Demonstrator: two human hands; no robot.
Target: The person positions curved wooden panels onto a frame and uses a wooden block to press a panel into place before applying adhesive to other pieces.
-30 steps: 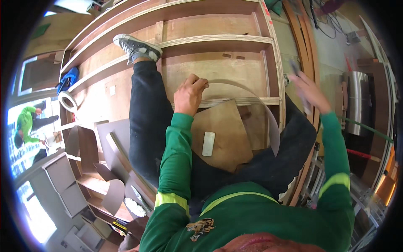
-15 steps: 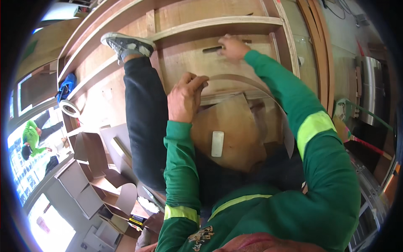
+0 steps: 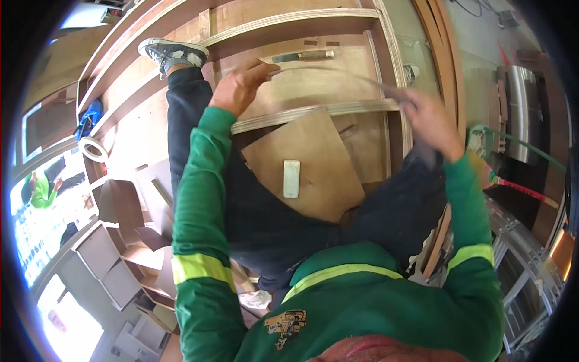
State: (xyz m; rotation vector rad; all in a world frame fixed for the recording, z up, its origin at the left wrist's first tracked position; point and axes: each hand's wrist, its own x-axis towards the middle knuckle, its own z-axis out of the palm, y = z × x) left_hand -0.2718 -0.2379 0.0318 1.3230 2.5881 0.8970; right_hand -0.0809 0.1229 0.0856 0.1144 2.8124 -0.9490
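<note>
A thin, flexible brown strip (image 3: 391, 92) arches between my two hands over the wooden frame. My left hand (image 3: 241, 85) pinches one end of it between thumb and fingers. Farther along, my right hand (image 3: 429, 123) is closed around the strip, blurred by motion, with a length trailing below it. Just beyond the arch lies a chisel (image 3: 310, 55) with a wooden handle, on the plywood inside the frame, touched by neither hand. Between my legs a plywood piece (image 3: 325, 145) bears a whitish rectangular block (image 3: 291, 179).
The wooden frame (image 3: 301, 21) has raised cross rails around me. Two small brown pieces (image 3: 310, 43) lie past the chisel. A tape roll (image 3: 93, 149) and a blue bag (image 3: 90, 117) are at left. A metal ladder (image 3: 518, 259) stands at right. Another person (image 3: 42, 192) is at far left.
My right hand has come away from over the chisel, back and right, and now grips the strip. My left hand has moved forward and left with its end. The chisel is uncovered.
</note>
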